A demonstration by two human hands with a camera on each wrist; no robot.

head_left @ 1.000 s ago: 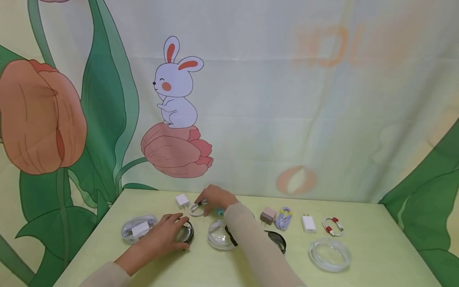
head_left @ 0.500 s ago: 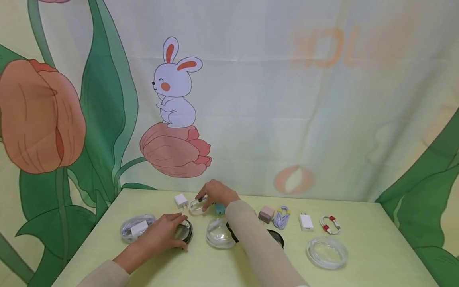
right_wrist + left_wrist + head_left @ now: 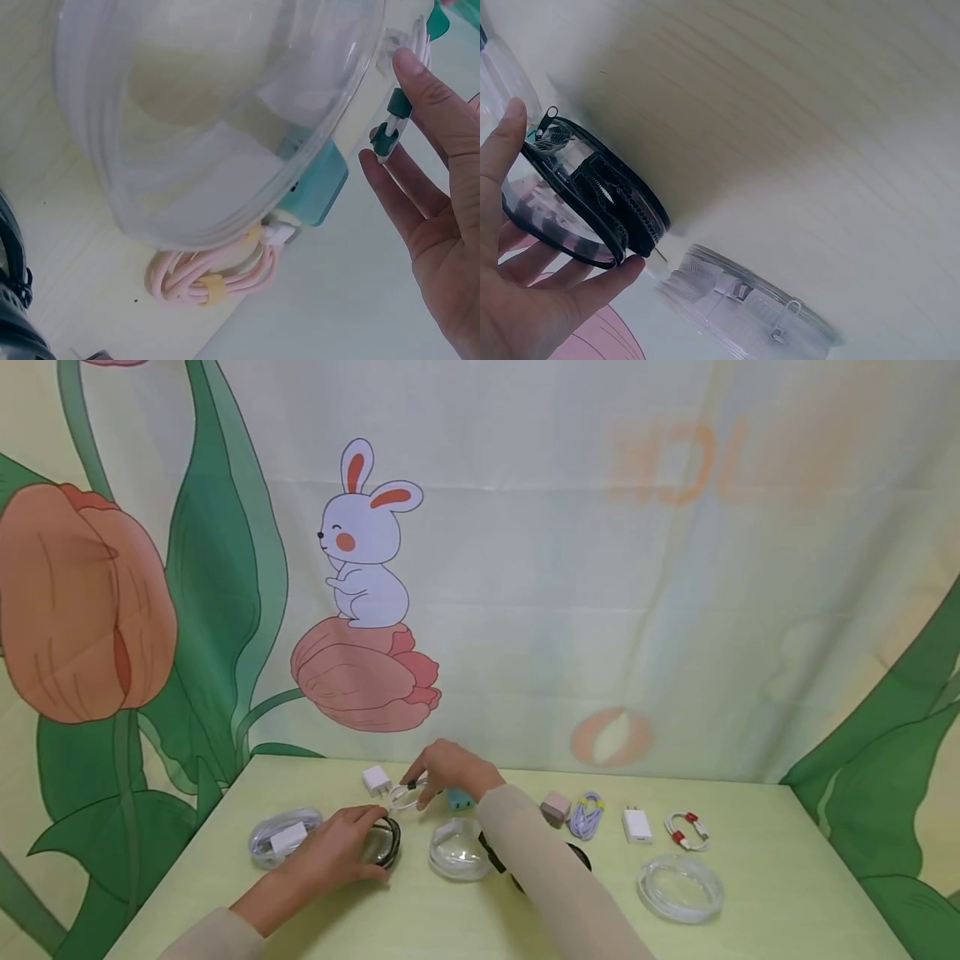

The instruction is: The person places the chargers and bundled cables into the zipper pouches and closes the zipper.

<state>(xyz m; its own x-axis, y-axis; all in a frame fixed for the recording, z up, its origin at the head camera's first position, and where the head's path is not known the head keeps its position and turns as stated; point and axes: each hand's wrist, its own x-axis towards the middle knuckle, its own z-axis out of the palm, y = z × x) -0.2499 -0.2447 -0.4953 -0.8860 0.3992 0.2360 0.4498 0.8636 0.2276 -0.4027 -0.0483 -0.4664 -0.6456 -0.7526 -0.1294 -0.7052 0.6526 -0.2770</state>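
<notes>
Cable (image 3: 387, 139) at fingertips (image 3: 369, 158) of right hand (image 3: 450, 232)

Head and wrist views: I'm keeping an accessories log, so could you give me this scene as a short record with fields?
Surface: pale yellow table
Left hand: grips black-trimmed clear case
Right hand: pinches white cable with dark ties
Beside right hand: turquoise charger
Right part of table: white charger, red-tied cable, round clear case
Backdrop: printed sheet with tulips and rabbit
</notes>
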